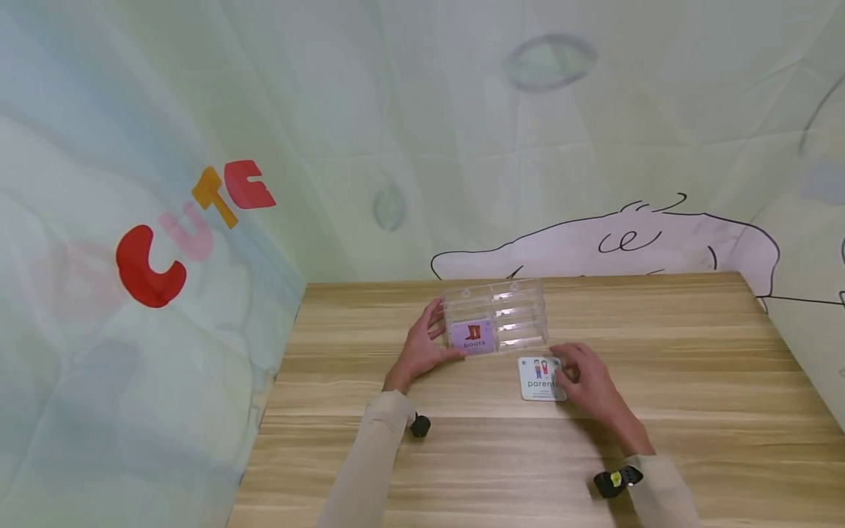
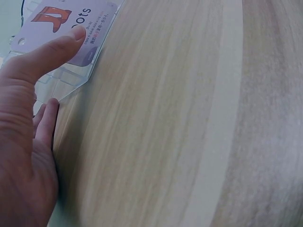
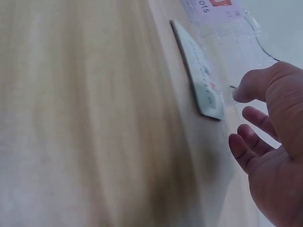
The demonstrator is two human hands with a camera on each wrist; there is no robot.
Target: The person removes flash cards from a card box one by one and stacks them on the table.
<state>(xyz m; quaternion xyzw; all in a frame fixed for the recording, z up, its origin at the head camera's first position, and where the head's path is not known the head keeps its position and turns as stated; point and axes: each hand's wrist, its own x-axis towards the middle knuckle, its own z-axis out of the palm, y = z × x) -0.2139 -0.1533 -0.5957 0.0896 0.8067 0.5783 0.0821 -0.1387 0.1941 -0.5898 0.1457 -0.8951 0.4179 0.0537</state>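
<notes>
Left hand (image 1: pixel 422 350) grips the clear box (image 1: pixel 496 320) with thumb on the boots card (image 1: pixel 472 337); right hand (image 1: pixel 590 381), fingers loosely apart, rests on the stack (image 1: pixel 538 379) just in front of the box.

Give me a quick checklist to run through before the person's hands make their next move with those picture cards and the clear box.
1. Clear box steadied: ok, left hand holds its left end, thumb on the boots card.
2. Boots card lies flat in the box's left compartment: ok.
3. Right compartments free: ok, they look empty.
4. Parents card stack within reach: ok, right hand rests at its right edge.
5. Stack actually gripped: cannot tell, fingers hide the contact.
6. Table around them free: ok.
</notes>
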